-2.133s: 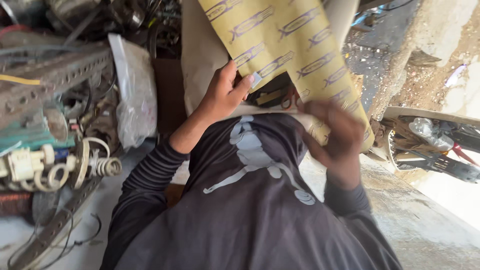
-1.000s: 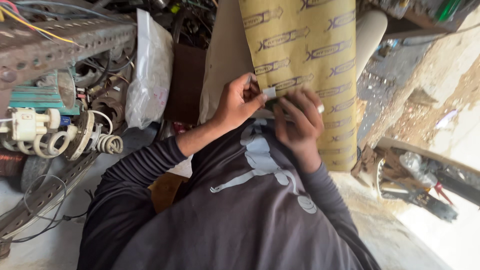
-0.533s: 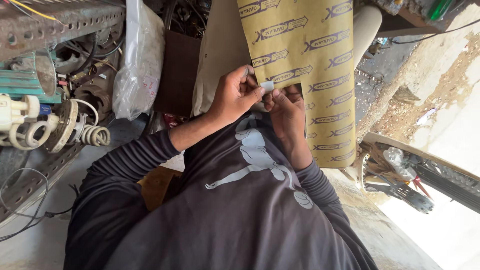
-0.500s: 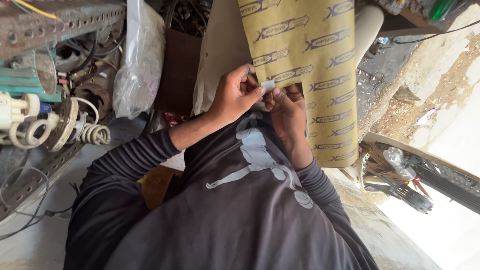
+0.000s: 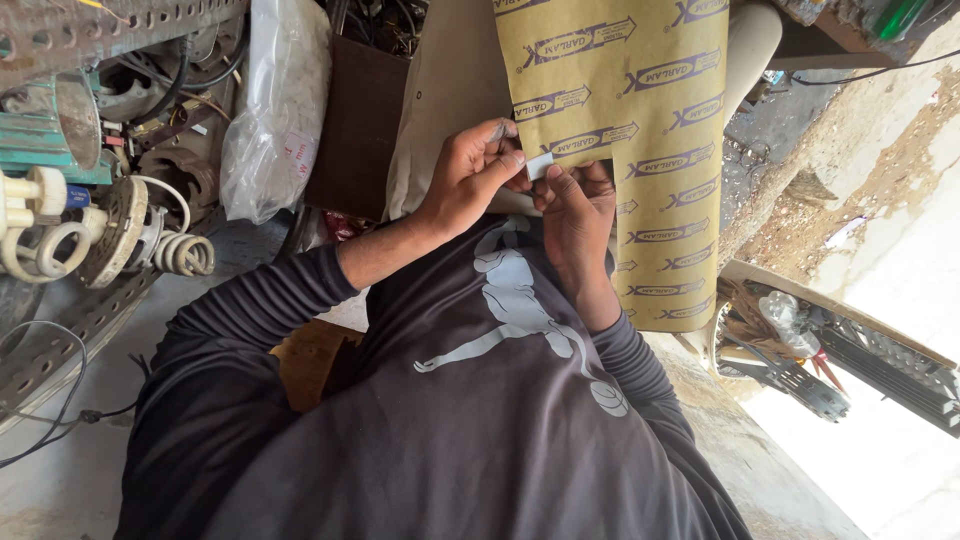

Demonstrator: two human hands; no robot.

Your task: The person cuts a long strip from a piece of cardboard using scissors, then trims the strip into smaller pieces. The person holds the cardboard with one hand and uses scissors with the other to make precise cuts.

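My left hand (image 5: 468, 182) and my right hand (image 5: 574, 215) meet in front of my chest. Both pinch a small white piece (image 5: 539, 165) between their fingertips. Just behind them lies a large tan-yellow sheet (image 5: 640, 110) printed with repeated dark marks, its lower part running down past my right wrist. My dark long sleeves and a dark shirt with a grey figure print (image 5: 520, 330) fill the lower part of the view. What the white piece is cannot be made out.
A clear plastic bag (image 5: 275, 110) and a brown board (image 5: 355, 130) stand left of the sheet. Perforated metal angle (image 5: 70, 30), a teal machine part (image 5: 40, 135), coil springs (image 5: 185, 255) and a loose cable (image 5: 50, 420) crowd the left. Scrap metal (image 5: 800, 350) lies on the right.
Two seconds ago my hands were apart against the sheet. They have come together on the small white piece and have held it there with little movement over the last second.
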